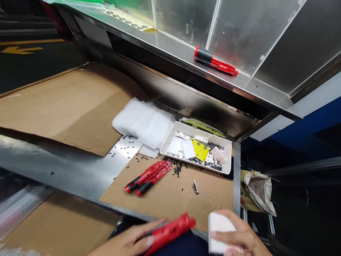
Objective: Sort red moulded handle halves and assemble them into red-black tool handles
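Note:
My left hand [135, 238] is closed around a red plastic tool housing [172, 231], at the bottom of the view. To its right, my right hand [243, 234] grips a white rectangular block [220, 227], perhaps a sponge. A gap separates the block from the housing. Ahead of my hands, two red and black housing halves [149, 176] lie side by side on the cardboard sheet [170, 199]. A small metal nail clipper [195, 187] lies on the same sheet, right of them.
A white tray [226, 160] holds white pads, yellow stickers [199, 150] and many small black pieces; more pieces lie scattered outside. White sheets [144, 121] are stacked beside a large cardboard box [66, 103]. Another red and black housing [215, 61] rests on the metal shelf [170, 46].

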A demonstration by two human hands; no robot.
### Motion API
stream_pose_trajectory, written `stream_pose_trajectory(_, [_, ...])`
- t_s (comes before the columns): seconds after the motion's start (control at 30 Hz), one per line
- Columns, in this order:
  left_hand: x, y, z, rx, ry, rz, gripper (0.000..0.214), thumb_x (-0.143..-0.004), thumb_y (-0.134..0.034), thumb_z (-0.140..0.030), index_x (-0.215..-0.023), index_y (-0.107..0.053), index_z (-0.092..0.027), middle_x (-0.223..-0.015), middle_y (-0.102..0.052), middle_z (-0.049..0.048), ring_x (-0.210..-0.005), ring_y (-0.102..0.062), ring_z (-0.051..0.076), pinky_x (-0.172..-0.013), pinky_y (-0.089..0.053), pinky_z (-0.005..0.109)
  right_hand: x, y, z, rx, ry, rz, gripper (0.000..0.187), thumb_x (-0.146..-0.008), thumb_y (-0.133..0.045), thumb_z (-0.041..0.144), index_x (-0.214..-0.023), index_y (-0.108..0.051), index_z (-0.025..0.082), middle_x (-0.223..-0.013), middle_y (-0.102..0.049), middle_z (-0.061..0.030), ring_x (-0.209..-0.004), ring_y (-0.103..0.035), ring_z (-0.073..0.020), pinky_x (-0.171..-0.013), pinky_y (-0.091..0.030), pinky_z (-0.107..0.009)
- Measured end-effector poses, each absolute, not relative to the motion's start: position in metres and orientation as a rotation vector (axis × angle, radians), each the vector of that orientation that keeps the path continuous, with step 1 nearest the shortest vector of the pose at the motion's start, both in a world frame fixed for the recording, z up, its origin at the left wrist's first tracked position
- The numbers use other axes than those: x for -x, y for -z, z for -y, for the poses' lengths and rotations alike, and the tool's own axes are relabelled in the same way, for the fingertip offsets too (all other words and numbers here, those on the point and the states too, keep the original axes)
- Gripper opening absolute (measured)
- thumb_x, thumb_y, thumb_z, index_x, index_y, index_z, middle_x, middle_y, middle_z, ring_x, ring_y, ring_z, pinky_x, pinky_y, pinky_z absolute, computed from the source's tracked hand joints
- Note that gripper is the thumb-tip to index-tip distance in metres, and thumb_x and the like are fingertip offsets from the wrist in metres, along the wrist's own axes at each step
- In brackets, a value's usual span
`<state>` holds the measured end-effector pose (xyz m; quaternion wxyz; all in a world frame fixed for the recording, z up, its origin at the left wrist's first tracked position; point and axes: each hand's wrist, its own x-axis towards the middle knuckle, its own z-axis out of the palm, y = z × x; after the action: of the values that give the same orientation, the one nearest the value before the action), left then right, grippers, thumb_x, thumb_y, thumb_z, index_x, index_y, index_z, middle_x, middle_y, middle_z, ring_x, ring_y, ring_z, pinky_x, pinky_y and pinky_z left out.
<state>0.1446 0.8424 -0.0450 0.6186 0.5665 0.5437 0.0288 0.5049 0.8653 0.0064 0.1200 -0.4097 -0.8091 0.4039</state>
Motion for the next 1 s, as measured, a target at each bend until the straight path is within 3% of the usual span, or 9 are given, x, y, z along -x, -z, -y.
stream_pose_trajectory(0.07, [-0.153,0.063,-0.853,-1.468,-0.14,-1.534,0.063,-0.091,-0.034,-0.053,-0.142,-0.05,-0.02,-0.131,-0.066,0.0146,-0.115,-0.062,0.037,-0.1,-0.047,0.051,-0.506,0.01,-0.872,1.232,-1.115,2.272,0.036,-0.093,-0.056,0.048,-0.126,-0.066,0.038,-0.145,-0.053,-0.0072,-0.126,-0.059,-0.0285,-0.098,-0.053,-0.037])
stream_pose_trajectory(0.1, [-0.161,0.07,-0.861,-1.516,-0.167,-1.633,0.057,-0.093,-0.034,-0.045,-0.141,-0.051,-0.018,-0.139,-0.059,0.0158,-0.123,-0.056,0.038,-0.105,-0.041,0.055,-0.501,0.018,-0.876,1.213,-1.117,2.255,0.038,-0.093,-0.055,0.05,-0.127,-0.066,0.036,-0.144,-0.054,-0.0088,-0.125,-0.059,-0.0286,-0.099,-0.052,-0.038])
stream_pose_trajectory(0.17, [-0.176,0.083,-0.878,-1.579,-0.198,-1.805,0.05,-0.095,-0.04,-0.035,-0.141,-0.049,-0.016,-0.135,-0.061,0.0193,-0.122,-0.056,0.039,-0.101,-0.042,0.06,-0.484,0.031,-0.883,1.137,-1.163,2.251,0.041,-0.093,-0.052,0.053,-0.127,-0.066,0.035,-0.14,-0.057,-0.0099,-0.122,-0.062,-0.0272,-0.097,-0.053,-0.037])
stream_pose_trajectory(0.27, [-0.179,0.099,-0.898,-1.655,-0.282,-2.026,0.045,-0.096,-0.052,-0.034,-0.138,-0.048,-0.017,-0.131,-0.061,0.0149,-0.124,-0.054,0.033,-0.101,-0.044,0.056,-0.464,0.042,-0.887,1.033,-1.205,2.255,0.044,-0.093,-0.051,0.056,-0.129,-0.065,0.035,-0.138,-0.059,-0.0097,-0.12,-0.063,-0.026,-0.096,-0.054,-0.035])
stream_pose_trajectory(0.4, [-0.128,0.127,-0.909,-1.59,-0.406,-2.331,0.04,-0.099,-0.048,-0.032,-0.135,-0.047,-0.015,-0.128,-0.058,0.014,-0.12,-0.055,0.031,-0.1,-0.045,0.055,-0.464,0.056,-0.884,1.058,-1.211,2.179,0.045,-0.094,-0.05,0.055,-0.134,-0.061,0.035,-0.141,-0.057,-0.0091,-0.125,-0.059,-0.0261,-0.097,-0.054,-0.033])
stream_pose_trajectory(0.5, [-0.084,0.153,-0.91,-1.63,-0.425,-2.277,0.026,-0.094,-0.058,-0.03,-0.116,-0.06,-0.016,-0.114,-0.063,0.0094,-0.108,-0.06,0.028,-0.093,-0.05,0.051,-0.463,0.069,-0.884,1.111,-1.214,2.097,0.046,-0.095,-0.048,0.054,-0.136,-0.058,0.036,-0.144,-0.055,-0.0088,-0.127,-0.058,-0.0255,-0.098,-0.053,-0.033])
stream_pose_trajectory(0.57, [-0.069,0.168,-0.908,-1.713,-0.467,-2.17,0.02,-0.092,-0.062,-0.029,-0.108,-0.063,-0.017,-0.115,-0.063,0.0083,-0.111,-0.058,0.027,-0.095,-0.048,0.05,-0.455,0.075,-0.887,1.122,-1.224,2.04,0.045,-0.096,-0.048,0.052,-0.137,-0.057,0.035,-0.146,-0.053,-0.0083,-0.129,-0.056,-0.0248,-0.1,-0.052,-0.033])
stream_pose_trajectory(0.83, [-0.068,0.198,-0.9,-1.643,-0.733,-2.026,0.031,-0.092,-0.061,-0.037,-0.115,-0.061,-0.017,-0.115,-0.062,0.0094,-0.11,-0.057,0.029,-0.097,-0.045,0.055,-0.402,0.066,-0.91,1.1,-1.182,1.865,0.044,-0.099,-0.045,0.049,-0.141,-0.051,0.037,-0.148,-0.049,-0.0048,-0.139,-0.044,-0.022,-0.113,-0.041,-0.037])
stream_pose_trajectory(1.0, [-0.07,0.174,-0.901,-1.366,-1.024,-1.923,0.051,-0.085,-0.055,-0.063,-0.105,-0.061,-0.017,-0.123,-0.059,0.0137,-0.123,-0.051,0.033,-0.106,-0.037,0.058,-0.393,0.06,-0.912,1.164,-1.077,1.838,0.044,-0.1,-0.043,0.046,-0.142,-0.05,0.036,-0.152,-0.043,-0.0066,-0.142,-0.04,-0.0245,-0.114,-0.039,-0.042])
